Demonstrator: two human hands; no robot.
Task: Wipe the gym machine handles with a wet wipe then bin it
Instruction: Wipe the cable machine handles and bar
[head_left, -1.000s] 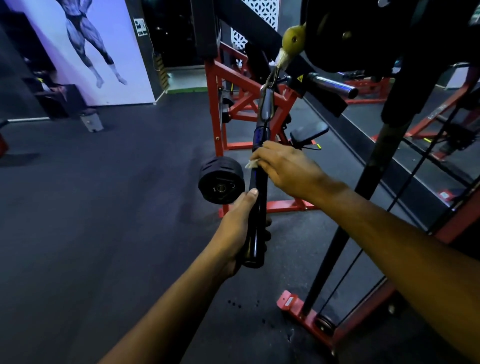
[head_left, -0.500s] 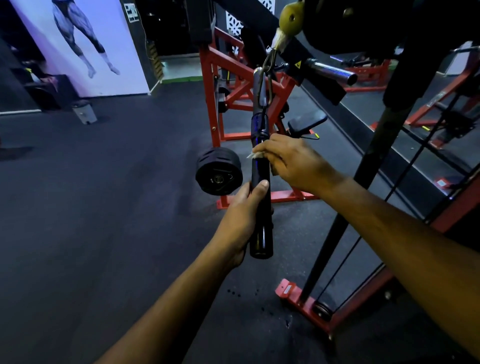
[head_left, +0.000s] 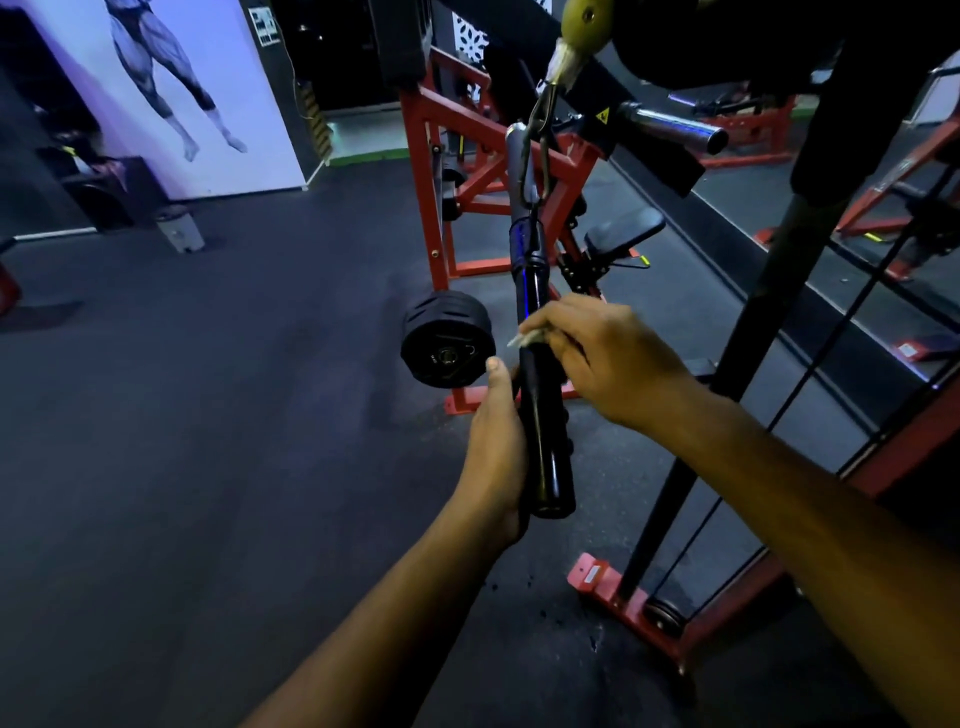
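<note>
1. A small bin (head_left: 179, 234) is seen far left on the floor, by the wall.
2. The lower end of the black handle (head_left: 543, 441) is gripped by the left hand (head_left: 493, 447).
3. A wet wipe (head_left: 527, 339), seemingly bunched, is pinched against the handle's middle by the right hand (head_left: 610, 358).
</note>
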